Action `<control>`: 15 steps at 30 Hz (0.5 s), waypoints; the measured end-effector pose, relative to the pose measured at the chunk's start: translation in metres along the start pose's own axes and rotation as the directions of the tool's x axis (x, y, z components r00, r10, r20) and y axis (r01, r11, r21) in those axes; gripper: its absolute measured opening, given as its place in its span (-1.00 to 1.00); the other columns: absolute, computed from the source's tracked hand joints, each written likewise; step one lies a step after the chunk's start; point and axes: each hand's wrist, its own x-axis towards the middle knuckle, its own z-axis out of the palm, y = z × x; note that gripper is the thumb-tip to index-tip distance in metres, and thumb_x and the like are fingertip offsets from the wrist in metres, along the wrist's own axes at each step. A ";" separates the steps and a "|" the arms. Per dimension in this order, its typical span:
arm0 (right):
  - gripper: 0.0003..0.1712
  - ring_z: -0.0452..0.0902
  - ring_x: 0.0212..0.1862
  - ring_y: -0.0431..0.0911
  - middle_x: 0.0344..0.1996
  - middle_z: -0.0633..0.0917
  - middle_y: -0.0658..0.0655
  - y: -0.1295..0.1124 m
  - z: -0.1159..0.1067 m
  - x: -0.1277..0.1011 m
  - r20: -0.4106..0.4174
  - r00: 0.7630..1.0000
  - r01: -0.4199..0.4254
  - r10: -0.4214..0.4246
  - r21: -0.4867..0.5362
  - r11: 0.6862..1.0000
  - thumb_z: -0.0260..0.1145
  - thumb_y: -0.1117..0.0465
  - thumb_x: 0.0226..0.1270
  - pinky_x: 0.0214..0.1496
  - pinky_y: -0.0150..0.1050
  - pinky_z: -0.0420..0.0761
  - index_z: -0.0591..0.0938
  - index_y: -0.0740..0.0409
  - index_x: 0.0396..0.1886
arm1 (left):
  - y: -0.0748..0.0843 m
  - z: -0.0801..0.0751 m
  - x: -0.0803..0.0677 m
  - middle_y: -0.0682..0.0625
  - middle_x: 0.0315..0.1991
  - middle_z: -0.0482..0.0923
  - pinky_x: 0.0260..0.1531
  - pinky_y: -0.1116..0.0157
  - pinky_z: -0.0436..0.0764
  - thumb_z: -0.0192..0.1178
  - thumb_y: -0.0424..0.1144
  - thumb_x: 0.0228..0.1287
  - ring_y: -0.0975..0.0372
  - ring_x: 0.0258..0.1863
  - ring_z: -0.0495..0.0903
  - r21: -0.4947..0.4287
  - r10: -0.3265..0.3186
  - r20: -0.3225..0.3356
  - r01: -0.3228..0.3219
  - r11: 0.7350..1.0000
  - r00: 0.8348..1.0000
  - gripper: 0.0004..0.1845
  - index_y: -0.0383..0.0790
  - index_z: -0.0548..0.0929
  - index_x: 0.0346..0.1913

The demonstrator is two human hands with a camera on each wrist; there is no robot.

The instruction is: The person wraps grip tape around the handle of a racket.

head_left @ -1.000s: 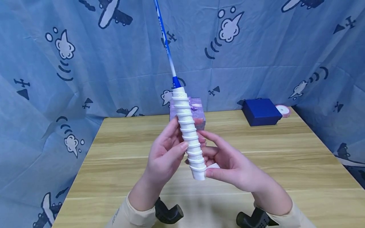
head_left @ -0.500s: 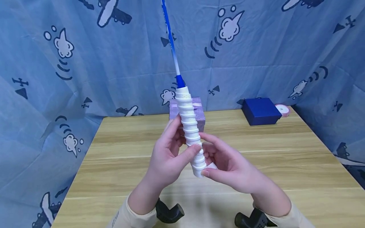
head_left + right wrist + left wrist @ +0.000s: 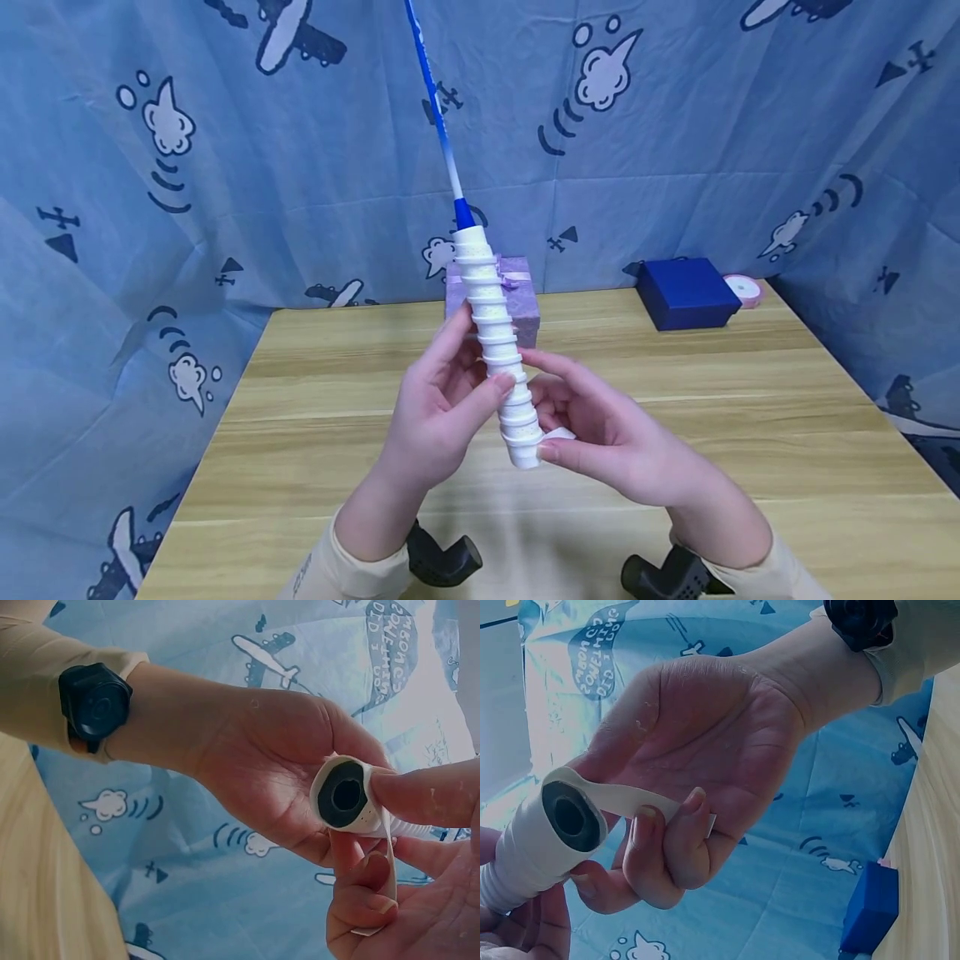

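Note:
A badminton racket's white, spirally ridged handle (image 3: 492, 308) leans slightly left in mid-air, its thin blue shaft (image 3: 431, 92) running out of the top of the head view. My left hand (image 3: 431, 417) grips the middle of the handle, thumb on the near side. Beside the lower end, my right hand (image 3: 622, 442) holds the loose end of the white grip tape (image 3: 626, 799) between curled fingers; its thumb touches the handle near the butt. In the left wrist view the butt's dark face (image 3: 593, 828) shows, a hole at its centre. The racket's head is out of view.
A wooden table (image 3: 315, 433) lies below the hands. At its back stand a purple gift box (image 3: 528, 308), partly behind the handle, a blue box (image 3: 686, 296) and a pink-edged ribbon roll (image 3: 744, 290). A blue patterned curtain (image 3: 300, 167) hangs behind and on both sides.
The racket's upper part swung right and then back left. My left thumb sits a little farther across the handle than a second ago. Both hands stay near the same place.

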 end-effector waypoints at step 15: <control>-0.10 0.52 0.07 0.05 0.10 0.49 0.33 -0.001 0.000 0.000 0.007 1.000 -0.009 0.009 0.019 1.000 0.10 0.65 0.40 0.11 -0.25 0.66 0.00 0.27 0.64 | 0.001 -0.001 -0.001 -0.50 0.33 0.35 0.25 0.34 0.57 0.02 -0.59 0.41 0.09 0.24 0.47 -0.042 0.040 0.052 -0.038 0.998 0.998 -0.27 -0.45 0.08 0.59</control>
